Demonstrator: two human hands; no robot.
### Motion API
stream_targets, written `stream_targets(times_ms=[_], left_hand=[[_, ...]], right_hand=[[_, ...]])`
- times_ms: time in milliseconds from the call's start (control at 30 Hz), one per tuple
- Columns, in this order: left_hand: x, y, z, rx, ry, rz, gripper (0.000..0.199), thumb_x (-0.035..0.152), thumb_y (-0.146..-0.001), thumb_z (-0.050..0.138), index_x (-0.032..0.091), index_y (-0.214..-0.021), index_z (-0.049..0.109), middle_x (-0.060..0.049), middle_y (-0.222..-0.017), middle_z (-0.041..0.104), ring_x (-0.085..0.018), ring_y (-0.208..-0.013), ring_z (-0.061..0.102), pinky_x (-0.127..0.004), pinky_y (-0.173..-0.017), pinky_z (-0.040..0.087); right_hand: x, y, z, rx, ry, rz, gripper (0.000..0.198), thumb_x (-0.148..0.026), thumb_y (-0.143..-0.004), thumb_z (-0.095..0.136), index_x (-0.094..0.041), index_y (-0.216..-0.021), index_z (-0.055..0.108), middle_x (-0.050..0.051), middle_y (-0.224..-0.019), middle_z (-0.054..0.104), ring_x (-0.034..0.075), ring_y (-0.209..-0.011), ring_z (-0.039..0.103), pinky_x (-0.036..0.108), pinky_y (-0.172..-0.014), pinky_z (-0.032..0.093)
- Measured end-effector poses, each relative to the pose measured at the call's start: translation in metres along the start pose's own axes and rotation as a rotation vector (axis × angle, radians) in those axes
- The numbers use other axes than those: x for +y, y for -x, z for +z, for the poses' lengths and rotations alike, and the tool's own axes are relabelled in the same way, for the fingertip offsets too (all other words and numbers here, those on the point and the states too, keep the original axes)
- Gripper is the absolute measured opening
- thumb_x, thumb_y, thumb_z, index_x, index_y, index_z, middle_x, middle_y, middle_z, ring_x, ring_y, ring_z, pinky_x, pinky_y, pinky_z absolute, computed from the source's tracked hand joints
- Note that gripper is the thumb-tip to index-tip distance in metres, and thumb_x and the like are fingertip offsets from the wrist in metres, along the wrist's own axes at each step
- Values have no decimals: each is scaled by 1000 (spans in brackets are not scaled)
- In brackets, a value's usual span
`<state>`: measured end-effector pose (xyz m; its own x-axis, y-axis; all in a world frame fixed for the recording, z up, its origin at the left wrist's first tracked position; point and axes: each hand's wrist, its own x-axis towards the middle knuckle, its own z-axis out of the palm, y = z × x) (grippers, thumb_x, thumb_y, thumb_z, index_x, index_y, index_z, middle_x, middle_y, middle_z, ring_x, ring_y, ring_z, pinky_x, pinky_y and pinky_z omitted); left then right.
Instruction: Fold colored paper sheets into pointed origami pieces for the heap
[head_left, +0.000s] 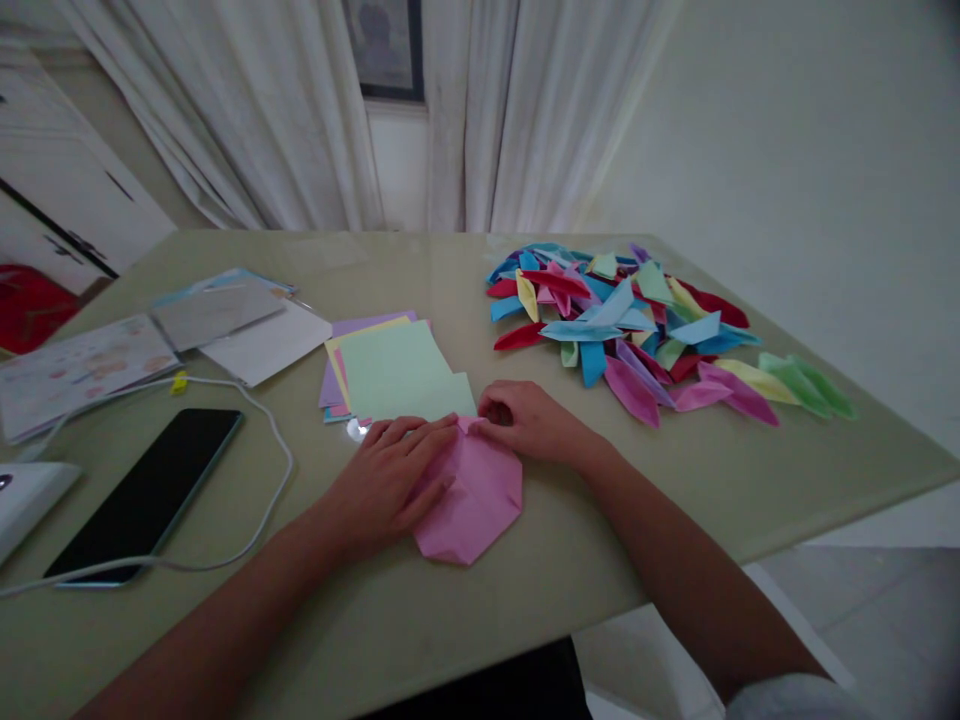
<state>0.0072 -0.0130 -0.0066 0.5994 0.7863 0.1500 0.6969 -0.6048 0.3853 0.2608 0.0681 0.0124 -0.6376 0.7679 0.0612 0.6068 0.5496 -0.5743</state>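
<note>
A sheet of pink origami paper (480,500), its corners folded in, lies on the table in front of me. My left hand (394,475) rests flat across its left side, fingers stretched out and pressing on it. At the top edge, my right hand (525,420) has curled fingers, with thumb and forefinger pinching the paper's fold. Just beyond my hands is a stack of coloured paper squares (394,370), pale green on top, with yellow, pink and purple edges showing.
Many folded paper pieces (600,320) in mixed colours are heaped at the back right. On the left lie a black phone (150,490), a white cable (289,465), a white device (30,500) and flat paper packets (86,370). The table (675,490) ends near my right forearm.
</note>
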Motion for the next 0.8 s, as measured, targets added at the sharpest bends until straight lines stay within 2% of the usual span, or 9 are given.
stream_targets(times_ms=[100,267,367,433,567,633,700,800], left_hand=[[-1,0,-2,65,146,-65,48,36,-109,40,22,-154,47,-11,-146,65,-31,-129,57,-52,-110,40],[-4,-4,-5,300,526,-249,39,35,-111,33,26,-143,55,-9,-145,63,-25,-129,60,-45,-108,50],[-5,-6,-6,360,633,-230,36,32,-111,34,24,-132,62,-11,-142,65,-26,-129,63,-46,-105,54],[-6,-6,-6,349,599,-167,31,29,-110,40,25,-127,65,-11,-145,63,-27,-136,59,-47,-108,53],[-5,-3,-6,286,545,-76,34,23,-104,53,29,-137,59,-11,-159,52,-29,-144,52,-46,-105,56],[-3,-1,-8,239,529,-40,35,22,-102,56,30,-137,59,-11,-162,48,-30,-148,48,-49,-111,53],[0,0,-10,172,527,-13,30,25,-100,63,29,-130,65,-11,-165,44,-31,-149,47,-52,-117,47],[4,-1,-13,106,563,14,19,30,-96,72,29,-114,76,-8,-164,44,-32,-146,50,-50,-117,48]], right_hand=[[4,-1,1,-22,-120,-18,15,-28,-92,72,-14,-85,68,-1,-75,62,12,-66,52,26,-63,35],[10,-2,-3,43,-480,41,25,-40,-94,71,-16,-88,66,-2,-77,59,13,-69,53,25,-63,39],[9,-3,-5,83,-691,84,32,-47,-91,73,-17,-89,65,-2,-78,58,13,-69,51,25,-61,38],[8,-4,-6,99,-733,85,33,-48,-91,74,-16,-90,67,-2,-79,58,13,-70,51,25,-61,37],[5,-4,-5,112,-721,83,33,-49,-90,74,-16,-90,69,-2,-77,58,12,-69,50,25,-60,35],[5,-4,-3,106,-727,88,34,-49,-90,75,-16,-91,70,-1,-78,59,13,-69,51,25,-60,36],[5,-4,-1,98,-738,86,33,-49,-90,75,-16,-91,70,-1,-78,61,13,-69,52,25,-61,37],[5,-4,1,83,-751,79,31,-47,-89,77,-16,-90,72,-2,-77,62,13,-68,53,25,-60,37]])
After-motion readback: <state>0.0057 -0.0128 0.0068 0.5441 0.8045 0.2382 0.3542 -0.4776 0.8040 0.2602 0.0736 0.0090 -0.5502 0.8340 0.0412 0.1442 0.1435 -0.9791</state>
